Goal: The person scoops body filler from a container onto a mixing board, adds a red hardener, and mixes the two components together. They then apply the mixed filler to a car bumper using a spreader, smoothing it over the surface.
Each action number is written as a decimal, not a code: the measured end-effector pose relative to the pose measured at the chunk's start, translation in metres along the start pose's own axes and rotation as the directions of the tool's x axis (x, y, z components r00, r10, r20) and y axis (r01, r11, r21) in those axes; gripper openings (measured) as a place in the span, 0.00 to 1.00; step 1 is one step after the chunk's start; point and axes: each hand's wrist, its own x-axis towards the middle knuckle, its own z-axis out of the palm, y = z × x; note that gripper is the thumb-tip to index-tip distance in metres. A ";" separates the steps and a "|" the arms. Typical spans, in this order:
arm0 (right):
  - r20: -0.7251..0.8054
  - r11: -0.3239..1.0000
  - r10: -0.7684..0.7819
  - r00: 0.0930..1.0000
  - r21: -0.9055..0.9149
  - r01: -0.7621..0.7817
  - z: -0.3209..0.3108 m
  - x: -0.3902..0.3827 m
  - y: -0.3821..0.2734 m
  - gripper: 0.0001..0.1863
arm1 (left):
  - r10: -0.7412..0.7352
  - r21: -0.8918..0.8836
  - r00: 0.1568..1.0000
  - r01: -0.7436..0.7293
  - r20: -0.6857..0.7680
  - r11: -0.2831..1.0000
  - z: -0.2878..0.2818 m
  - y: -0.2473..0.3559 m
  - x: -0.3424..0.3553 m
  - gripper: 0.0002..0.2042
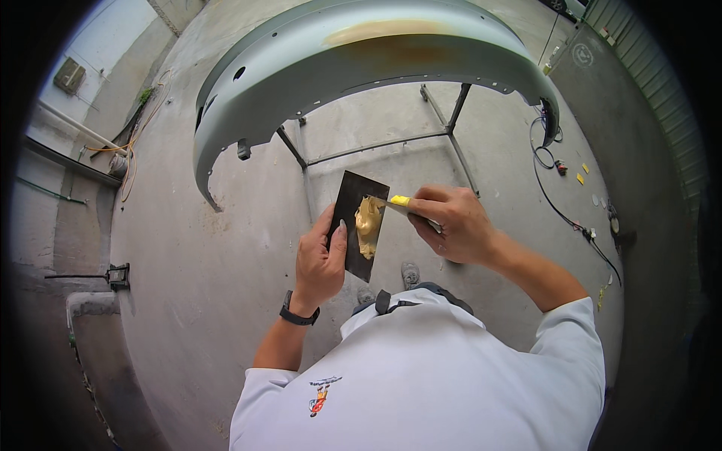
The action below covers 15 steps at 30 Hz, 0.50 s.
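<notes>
So, left hand (pixel 320 259): gripping the dark flat board (pixel 350 197) by its left edge, thumb laid over the front face, the other fingers along the edge and partly hidden behind it.

Right hand (pixel 455 225): pinching a thin spreader (pixel 400 201) with a yellow part, thumb and fingers closed around it. Some fingers are tucked out of sight, so can't tell exactly how they sit.

Board: held up in front of the chest, tilted, well above the floor (pixel 210 293).

Paste: a lumpy tan blob (pixel 367 225) smeared on the right half of the board. The spreader's tip is right at its upper end; can't tell if they're actually touching.

Bumper: the big grey-blue curved one (pixel 256 98) is beyond the hands, sitting on a dark metal stand (pixel 380 146). It's got a tan patch (pixel 383 30) around the middle of its upper face.

Wrist: black watch (pixel 298 312) on the left one.

Floor stuff: dark cable (pixel 569 216) off to the right, small yellow scraps (pixel 580 179) near it, orange hose (pixel 143 124) over by the left wall.
</notes>
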 end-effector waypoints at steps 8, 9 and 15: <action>-0.043 0.990 -0.033 0.999 -0.141 0.027 -0.026 -0.014 0.022 0.04 | 0.024 0.060 0.990 -0.033 0.136 0.998 0.027 0.010 0.028 0.18; 0.038 0.983 -0.159 0.987 -0.084 0.162 -0.030 -0.014 0.024 0.04 | -0.022 0.072 0.996 0.015 0.089 0.997 0.031 0.011 0.031 0.18; -0.074 0.993 0.016 0.997 -0.119 -0.024 -0.040 -0.015 0.029 0.08 | 0.044 0.087 0.984 -0.060 0.175 0.994 0.038 0.018 0.040 0.19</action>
